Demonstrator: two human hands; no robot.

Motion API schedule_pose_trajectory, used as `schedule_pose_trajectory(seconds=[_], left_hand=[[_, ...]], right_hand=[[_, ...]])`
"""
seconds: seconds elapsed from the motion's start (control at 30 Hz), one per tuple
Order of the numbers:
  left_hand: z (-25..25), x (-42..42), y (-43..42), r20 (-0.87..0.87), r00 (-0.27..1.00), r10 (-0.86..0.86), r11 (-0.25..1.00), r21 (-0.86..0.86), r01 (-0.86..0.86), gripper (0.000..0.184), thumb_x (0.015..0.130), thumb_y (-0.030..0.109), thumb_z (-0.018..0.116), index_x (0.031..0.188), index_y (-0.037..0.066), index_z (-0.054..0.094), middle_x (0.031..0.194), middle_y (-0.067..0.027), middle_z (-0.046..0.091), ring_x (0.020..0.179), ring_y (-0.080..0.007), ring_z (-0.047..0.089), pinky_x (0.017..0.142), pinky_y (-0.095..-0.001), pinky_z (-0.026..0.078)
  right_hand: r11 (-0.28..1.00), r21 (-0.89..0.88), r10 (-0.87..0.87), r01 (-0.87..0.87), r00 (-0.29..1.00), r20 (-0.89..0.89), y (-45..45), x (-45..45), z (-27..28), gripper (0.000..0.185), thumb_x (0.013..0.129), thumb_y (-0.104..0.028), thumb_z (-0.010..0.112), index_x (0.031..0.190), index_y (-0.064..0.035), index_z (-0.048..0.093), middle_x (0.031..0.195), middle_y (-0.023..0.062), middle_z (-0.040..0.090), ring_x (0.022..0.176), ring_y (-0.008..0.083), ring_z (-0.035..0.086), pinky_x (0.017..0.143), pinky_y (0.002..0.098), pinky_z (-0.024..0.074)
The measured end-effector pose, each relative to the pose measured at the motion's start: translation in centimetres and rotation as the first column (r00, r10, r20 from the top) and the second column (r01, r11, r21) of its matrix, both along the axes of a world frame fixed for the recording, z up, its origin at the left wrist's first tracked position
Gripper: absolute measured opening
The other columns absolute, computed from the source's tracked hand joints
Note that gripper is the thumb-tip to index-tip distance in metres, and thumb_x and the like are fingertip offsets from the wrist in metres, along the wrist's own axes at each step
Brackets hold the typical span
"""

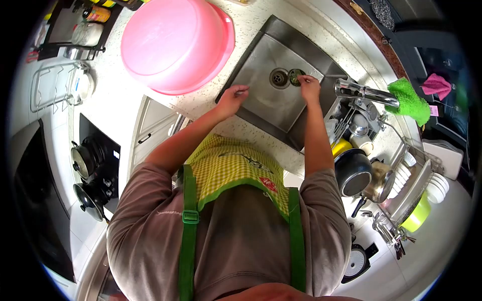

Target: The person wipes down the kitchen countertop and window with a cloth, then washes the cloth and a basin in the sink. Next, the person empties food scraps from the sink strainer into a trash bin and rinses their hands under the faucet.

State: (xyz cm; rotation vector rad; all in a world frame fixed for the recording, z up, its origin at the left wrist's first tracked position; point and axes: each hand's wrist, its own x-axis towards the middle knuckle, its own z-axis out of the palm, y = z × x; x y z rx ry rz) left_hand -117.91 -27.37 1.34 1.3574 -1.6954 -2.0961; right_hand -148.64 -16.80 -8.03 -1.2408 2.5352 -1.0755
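Note:
A steel sink (261, 103) lies before me, with a round drain opening (279, 79) in its floor. Beside the opening sits a round strainer (295, 76) with green scraps in it. My right hand (309, 88) is at the strainer's right edge, fingers pinched together; it appears to grip the rim. Over the sink's left edge is my left hand (233, 100), its fingers curled closed. Whatever it may hold is too small to make out.
An upturned pink basin (170, 42) stands on the counter left of the sink. The faucet (364, 93) reaches in from the right, near a green cloth (407, 100). Pots (353, 173) and a dish rack (409, 188) are at the right.

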Motion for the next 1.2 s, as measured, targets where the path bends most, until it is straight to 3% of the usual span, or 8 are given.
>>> schedule_pose_trajectory(seconds=[0.1, 0.2, 0.3, 0.43, 0.6, 0.83, 1.0, 1.2], left_hand=[[0.4, 2.3, 0.5, -0.056, 0.998, 0.026, 0.999, -0.035, -0.028, 0.032, 0.095, 0.022, 0.055, 0.123, 0.007, 0.056, 0.102, -0.0036, 0.06, 0.089, -0.0122, 0.056, 0.073, -0.0274, 0.049], [2.8, 4.3, 1.1, -0.06, 0.996, 0.065, 0.998, 0.012, -0.065, 0.032, 0.095, 0.021, 0.055, 0.123, 0.007, 0.056, 0.105, -0.0036, 0.06, 0.092, -0.0129, 0.057, 0.075, -0.0284, 0.049], [3.8, 6.5, 1.7, -0.09, 0.99, 0.109, 0.994, 0.027, -0.107, 0.032, 0.095, 0.022, 0.055, 0.124, 0.008, 0.055, 0.105, -0.0026, 0.059, 0.092, -0.0125, 0.057, 0.076, -0.0283, 0.049], [5.9, 9.2, 2.4, -0.12, 0.985, 0.123, 0.991, 0.067, -0.116, 0.033, 0.095, 0.017, 0.054, 0.126, 0.009, 0.053, 0.119, -0.0037, 0.057, 0.103, -0.014, 0.058, 0.084, -0.0302, 0.048], [8.7, 12.4, 3.8, -0.141, 0.974, 0.177, 0.984, 0.061, -0.17, 0.034, 0.093, 0.014, 0.055, 0.126, 0.008, 0.053, 0.122, -0.0047, 0.056, 0.104, -0.0142, 0.058, 0.084, -0.0301, 0.048], [8.7, 16.9, 6.3, -0.223, 0.93, 0.292, 0.955, 0.024, -0.295, 0.031, 0.091, 0.013, 0.059, 0.122, 0.009, 0.057, 0.102, -0.0002, 0.06, 0.092, -0.0101, 0.057, 0.075, -0.0275, 0.049], [9.2, 21.0, 9.0, -0.2, 0.931, 0.305, 0.952, 0.029, -0.305, 0.033, 0.097, 0.025, 0.052, 0.125, 0.007, 0.053, 0.119, -0.0039, 0.056, 0.101, -0.0146, 0.058, 0.084, -0.03, 0.048], [9.2, 25.9, 13.7, -0.179, 0.879, 0.443, 0.896, 0.06, -0.44, 0.029, 0.096, 0.02, 0.053, 0.122, 0.008, 0.055, 0.106, -0.0004, 0.061, 0.094, -0.0114, 0.058, 0.078, -0.0272, 0.047]], right_hand=[[0.939, 0.319, -0.25, 0.127, 0.89, 0.382, 0.4, 0.9, 1.9, 0.025, 0.077, -0.025, 0.073, 0.09, -0.0034, 0.073, 0.082, 0.0118, 0.071, 0.075, 0.021, 0.067, 0.073, 0.0311, 0.0498], [0.904, 0.413, -0.274, 0.114, 0.895, 0.353, 2.4, 1.3, -2.6, 0.025, 0.075, -0.024, 0.074, 0.09, -0.0033, 0.073, 0.08, 0.0125, 0.07, 0.073, 0.0206, 0.066, 0.071, 0.0316, 0.0501], [0.888, 0.419, -0.343, 0.19, 0.88, 0.328, 3.1, 2.9, -2.1, 0.025, 0.074, -0.023, 0.075, 0.088, -0.0014, 0.072, 0.078, 0.0118, 0.07, 0.071, 0.0194, 0.065, 0.069, 0.0319, 0.0502], [0.958, 0.198, -0.287, 0.208, 0.659, 0.695, 3.2, 2.4, -4.2, 0.022, 0.073, -0.024, 0.076, 0.077, -0.0038, 0.068, 0.066, 0.0021, 0.063, 0.056, 0.0177, 0.057, 0.061, 0.029, 0.0478], [0.922, 0.369, -0.386, 0.115, 0.263, 0.884, 2.3, 3.8, -0.1, 0.036, 0.079, -0.027, 0.069, 0.11, -0.0146, 0.056, 0.108, 0.0036, 0.057, 0.1, 0.0245, 0.051, 0.08, 0.0449, 0.0443], [0.93, 0.336, -0.368, 0.15, 0.375, 0.851, 2.8, 5.6, 0.7, 0.028, 0.078, -0.025, 0.071, 0.099, -0.0112, 0.059, 0.091, 0.0025, 0.058, 0.079, 0.021, 0.054, 0.074, 0.0378, 0.046], [0.979, 0.153, -0.19, 0.132, 0.857, 0.479, 3.3, 5.0, -0.6, 0.015, 0.07, -0.013, 0.076, 0.07, -0.0037, 0.064, 0.061, 0.0005, 0.058, 0.052, 0.0136, 0.05, 0.055, 0.0265, 0.0433], [0.995, 0.088, 0.008, -0.045, 0.924, 0.382, 2.5, 6.8, 5.7, 0.014, 0.071, -0.009, 0.075, 0.071, 0.0, 0.065, 0.066, 0.0031, 0.062, 0.06, 0.0111, 0.053, 0.059, 0.026, 0.0443]])
